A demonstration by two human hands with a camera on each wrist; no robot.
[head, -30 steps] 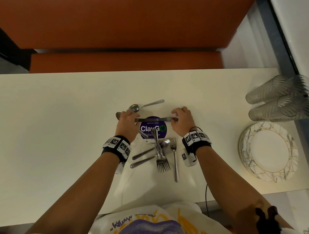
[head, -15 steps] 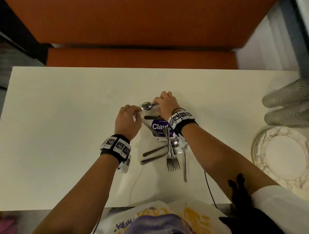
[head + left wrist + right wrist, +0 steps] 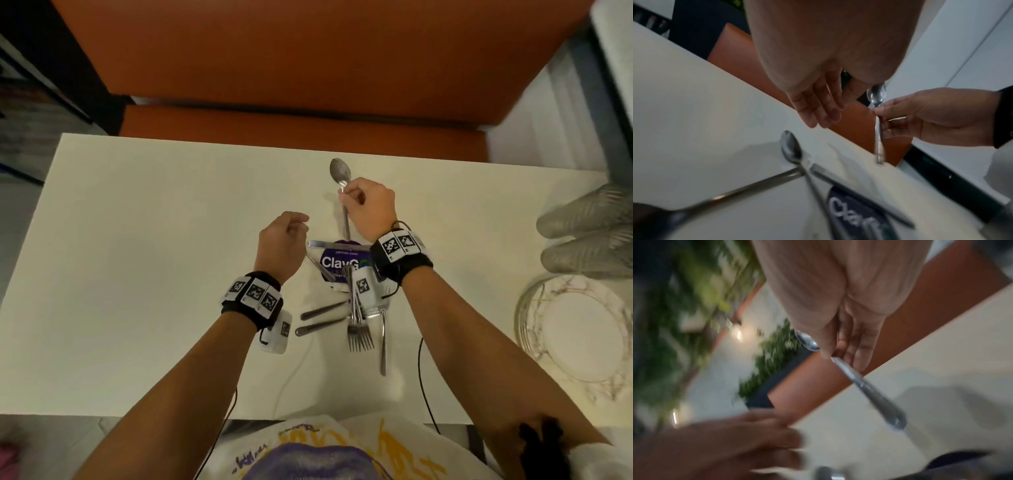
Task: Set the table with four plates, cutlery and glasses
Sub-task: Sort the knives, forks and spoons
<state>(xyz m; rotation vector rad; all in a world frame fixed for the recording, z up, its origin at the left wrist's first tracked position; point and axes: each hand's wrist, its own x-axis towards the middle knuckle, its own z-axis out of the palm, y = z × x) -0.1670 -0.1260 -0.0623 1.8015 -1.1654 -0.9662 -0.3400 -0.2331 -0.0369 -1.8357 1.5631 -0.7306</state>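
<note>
My right hand (image 3: 347,198) pinches a silver spoon (image 3: 340,172) by its neck above the table's far side, bowl pointing away; the right wrist view shows the spoon (image 3: 865,386) between thumb and fingers (image 3: 855,352). My left hand (image 3: 299,224) hovers just left of it, fingers relaxed and holding nothing (image 3: 822,120). Below both hands a cutlery pile lies on a white wrap with a purple label (image 3: 342,262): a knife (image 3: 337,244), forks (image 3: 359,337), handles (image 3: 322,310) and a spoon (image 3: 790,149).
A stack of marbled plates (image 3: 579,329) sits at the table's right edge, with ribbed clear glasses (image 3: 592,236) lying just beyond it. The cream table (image 3: 137,274) stretches left. An orange bench (image 3: 308,68) runs along the far side.
My right hand has lifted the spoon off the table beyond the pile and turned its bowl away from me. My left hand has drawn slightly back and now holds nothing.
</note>
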